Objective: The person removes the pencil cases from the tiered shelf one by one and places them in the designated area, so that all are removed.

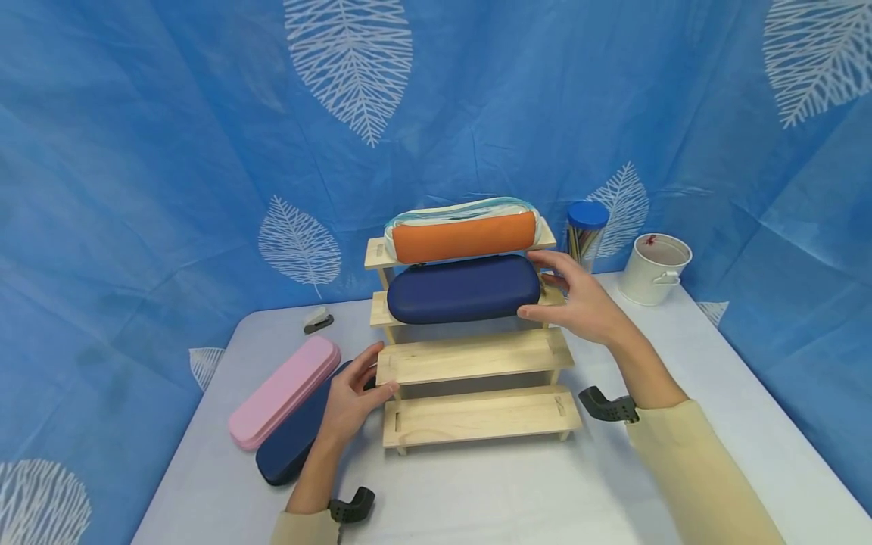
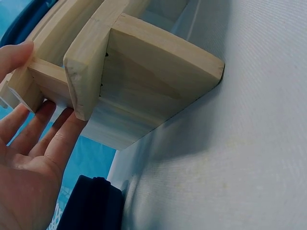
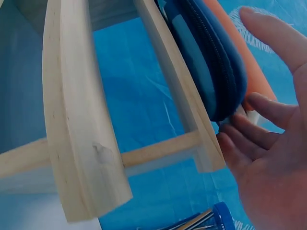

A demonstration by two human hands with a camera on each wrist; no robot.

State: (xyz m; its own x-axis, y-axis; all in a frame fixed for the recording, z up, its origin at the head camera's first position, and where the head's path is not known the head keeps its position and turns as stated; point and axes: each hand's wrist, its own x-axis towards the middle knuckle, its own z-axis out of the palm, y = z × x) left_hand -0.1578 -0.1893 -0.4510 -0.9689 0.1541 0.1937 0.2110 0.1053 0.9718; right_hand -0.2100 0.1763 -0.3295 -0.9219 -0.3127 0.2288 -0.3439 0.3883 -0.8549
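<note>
A four-tier wooden shelf (image 1: 477, 359) stands on the table. An orange pencil case (image 1: 463, 238) with a white and light-blue top lies on its highest tier. The tier below bears a navy zipped pencil case (image 1: 463, 291). My right hand (image 1: 575, 299) is at that case's right end; in the right wrist view its fingers (image 3: 254, 129) are by the case's end and the thumb stands away from it. My left hand (image 1: 350, 397) grips the left end of a lower tier, with the thumb above and the fingers (image 2: 48, 129) underneath in the left wrist view.
Left of the shelf lie a pink case (image 1: 284, 392) and a dark navy case (image 1: 296, 431), partly behind my left arm. A small stapler-like object (image 1: 318, 324) is at the back left. A blue-lidded jar (image 1: 587, 216) and a white bucket (image 1: 647, 280) stand back right.
</note>
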